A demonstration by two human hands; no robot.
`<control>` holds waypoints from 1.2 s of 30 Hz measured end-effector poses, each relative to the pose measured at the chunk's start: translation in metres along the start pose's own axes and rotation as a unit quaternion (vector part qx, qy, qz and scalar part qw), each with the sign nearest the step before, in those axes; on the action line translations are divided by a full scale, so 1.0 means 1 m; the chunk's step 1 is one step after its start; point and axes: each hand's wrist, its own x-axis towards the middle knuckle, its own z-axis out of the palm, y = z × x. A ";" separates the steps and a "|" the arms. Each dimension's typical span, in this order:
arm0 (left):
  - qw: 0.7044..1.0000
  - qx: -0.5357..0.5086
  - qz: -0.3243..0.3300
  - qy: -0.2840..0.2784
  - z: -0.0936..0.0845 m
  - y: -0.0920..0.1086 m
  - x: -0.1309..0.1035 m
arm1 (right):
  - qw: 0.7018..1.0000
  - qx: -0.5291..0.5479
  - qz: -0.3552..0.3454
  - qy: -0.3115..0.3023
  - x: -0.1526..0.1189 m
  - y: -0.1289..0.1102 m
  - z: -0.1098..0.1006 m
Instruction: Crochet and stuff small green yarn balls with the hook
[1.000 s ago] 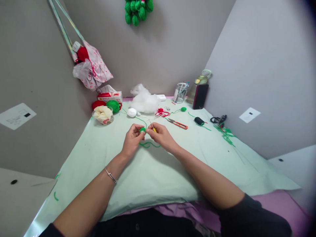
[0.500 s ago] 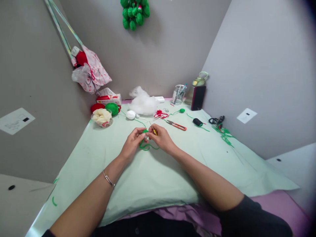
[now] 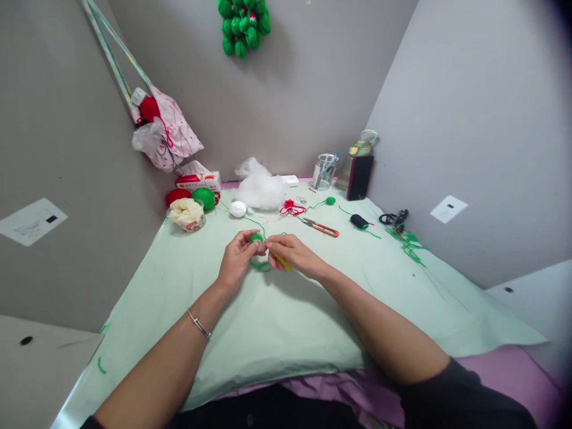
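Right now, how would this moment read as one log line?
left hand: holds green piece | right hand: holds yellow tool | hands: close together | beyond: orange snips, white stuffing

One yellow handle (image 3: pixel 283 262), one bottle (image 3: pixel 360 149), one bracelet (image 3: pixel 199 325).

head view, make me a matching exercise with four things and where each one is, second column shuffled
Things
1. yellow tool
2. green piece
3. bracelet
4. snips

Places
a. around the left forearm
b. on the cloth, beside the red yarn
c. held in the right hand
d. held in the left hand

Right pairs: 1-c, 2-d, 3-a, 4-b
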 end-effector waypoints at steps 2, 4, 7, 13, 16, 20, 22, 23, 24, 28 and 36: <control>1.000 0.008 0.005 0.004 -0.001 0.001 0.000 | 1.000 0.019 0.014 -0.018 0.002 0.003 0.003; 1.000 0.017 0.009 0.004 -0.001 0.001 0.000 | 0.999 0.038 0.016 -0.011 0.003 0.005 0.005; 1.000 0.025 0.013 0.002 -0.002 0.002 -0.001 | 0.998 0.066 0.014 0.006 0.004 0.005 0.006; 0.999 0.042 0.031 0.015 -0.002 0.001 0.000 | 0.993 0.106 0.054 0.001 0.004 0.004 0.006; 0.997 0.053 0.042 0.021 -0.002 0.000 -0.001 | 0.990 0.125 0.071 -0.014 0.005 0.005 0.007; 0.995 0.076 0.056 0.031 -0.002 -0.002 -0.001 | 0.985 0.144 0.087 -0.019 0.005 0.005 0.005; 0.993 0.087 0.066 0.039 -0.001 -0.003 -0.002 | 0.984 0.150 0.095 -0.020 0.006 0.005 0.005; 0.992 0.092 0.071 0.042 -0.001 -0.003 -0.002 | 0.984 0.151 0.097 -0.019 0.007 0.005 0.004; 0.992 0.096 0.074 0.044 -0.001 -0.003 -0.002 | 0.984 0.151 0.097 -0.017 0.007 0.005 0.004; 0.991 0.105 0.077 0.035 0.000 -0.004 -0.003 | 0.988 0.126 0.086 0.004 0.008 0.003 0.008; 0.991 0.104 0.080 -0.009 -0.003 -0.011 -0.002 | 0.996 0.008 0.002 0.084 -0.007 -0.003 0.026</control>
